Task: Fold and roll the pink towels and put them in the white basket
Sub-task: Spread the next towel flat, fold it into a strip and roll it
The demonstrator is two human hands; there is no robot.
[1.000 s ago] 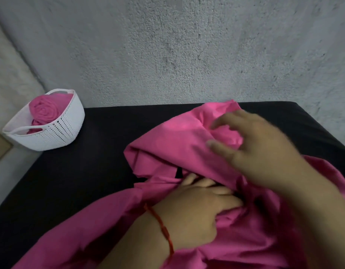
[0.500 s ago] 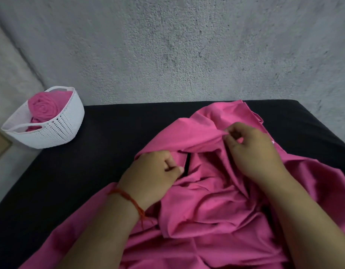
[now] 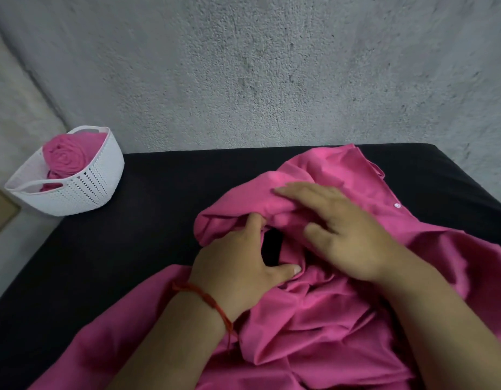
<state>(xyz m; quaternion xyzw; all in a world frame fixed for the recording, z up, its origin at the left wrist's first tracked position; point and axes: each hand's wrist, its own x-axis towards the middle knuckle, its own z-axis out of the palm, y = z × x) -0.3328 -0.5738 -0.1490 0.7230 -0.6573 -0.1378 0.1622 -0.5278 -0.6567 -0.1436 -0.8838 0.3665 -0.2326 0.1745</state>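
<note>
Basket first: the white basket (image 3: 83, 190) stands at the upper left of the frame, by the far left edge of the black counter (image 3: 136, 226), and one rolled towel (image 3: 64, 157) already stands on end inside it. Well apart from it, in the centre and lower right, the pink towel (image 3: 314, 333) you are working on lies crumpled in loose ridges.

Your left hand (image 3: 238, 266) rests on it with the fingers pushed under a raised fold, their tips hidden, and the thumb splayed wide on the cloth. That grip looks slack, not clamped on anything. To the right, your right hand (image 3: 345, 229) lies flat on top of the same fold with straight fingers, pressing rather than holding, so its grip is open.

By my reading you are at the untangling stage, and no clean fold has been made yet. The next move calls for finding an edge or two corners, taking hold of them, and drawing the cloth flat across the counter before you fold.
</note>
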